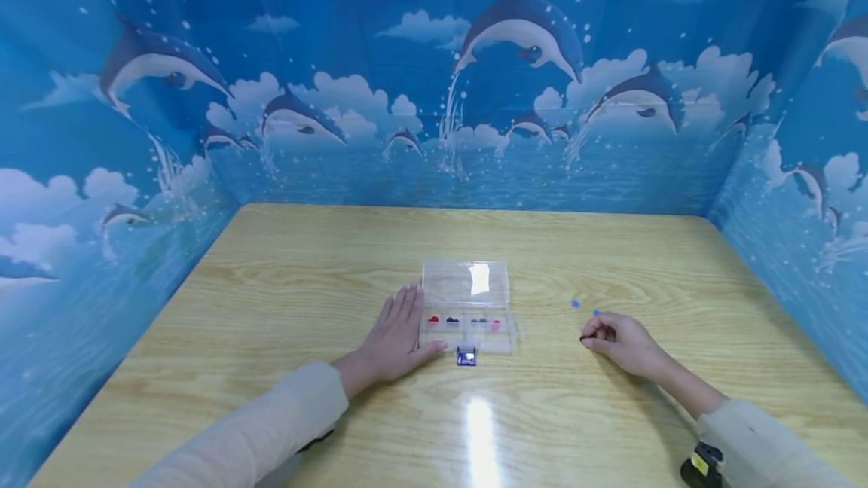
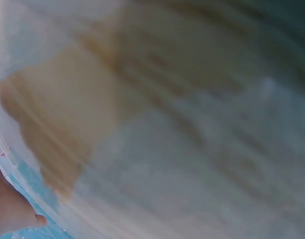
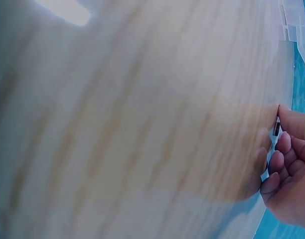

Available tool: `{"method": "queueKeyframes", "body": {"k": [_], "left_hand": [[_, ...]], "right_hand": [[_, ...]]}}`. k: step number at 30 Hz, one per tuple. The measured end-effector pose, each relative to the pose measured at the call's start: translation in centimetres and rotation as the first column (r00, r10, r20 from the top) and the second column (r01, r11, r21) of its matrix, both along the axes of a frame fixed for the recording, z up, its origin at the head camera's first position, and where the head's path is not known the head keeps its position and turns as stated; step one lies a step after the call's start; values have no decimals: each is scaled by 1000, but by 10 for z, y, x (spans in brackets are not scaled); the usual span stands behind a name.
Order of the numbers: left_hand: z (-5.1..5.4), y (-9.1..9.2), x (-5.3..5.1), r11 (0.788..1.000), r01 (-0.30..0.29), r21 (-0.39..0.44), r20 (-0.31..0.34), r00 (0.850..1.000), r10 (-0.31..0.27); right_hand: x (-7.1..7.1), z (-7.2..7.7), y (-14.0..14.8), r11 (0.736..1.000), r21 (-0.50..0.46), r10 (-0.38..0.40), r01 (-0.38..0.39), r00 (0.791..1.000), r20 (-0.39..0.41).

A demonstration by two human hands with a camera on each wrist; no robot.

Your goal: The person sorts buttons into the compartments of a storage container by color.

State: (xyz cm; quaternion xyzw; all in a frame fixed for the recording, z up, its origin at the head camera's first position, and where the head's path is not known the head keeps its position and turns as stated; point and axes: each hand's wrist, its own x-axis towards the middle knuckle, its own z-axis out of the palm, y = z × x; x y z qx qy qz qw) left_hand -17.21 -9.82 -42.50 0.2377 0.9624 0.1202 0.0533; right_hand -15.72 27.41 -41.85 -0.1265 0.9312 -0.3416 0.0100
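The right hand's (image 1: 620, 341) grip is clamped on 1 small, dark, thin-looking piece (image 1: 584, 338), pinched between thumb and fingertips close above the worktop (image 1: 339, 247). A light pinch at the very tips should suit so slight a thing; squeezing harder could flick it loose. Just beyond the knuckles lie 2 small blue pieces (image 1: 575, 303), so a low sweep that way risks nudging them. To the left, worktop separates this hand from the clear plastic compartment box (image 1: 498, 347); its right wall is the nearest edge to mind. The left hand (image 1: 400, 333), fingers straight, touches the box's left side, probably steadying it. The clear lid (image 1: 447, 285) lies back on the far side.
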Motion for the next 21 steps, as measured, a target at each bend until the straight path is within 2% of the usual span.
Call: {"method": "queueKeyframes", "body": {"k": [11, 21], "left_hand": [[2, 0, 0, 1000, 2, 14, 4, 1000, -2], [1, 0, 0, 1000, -9, 2, 17, 1000, 9]], "right_hand": [[1, 1, -3, 999, 29, 39, -38, 999, -33], [2, 3, -4, 1000, 18, 25, -24, 999, -39]]}}
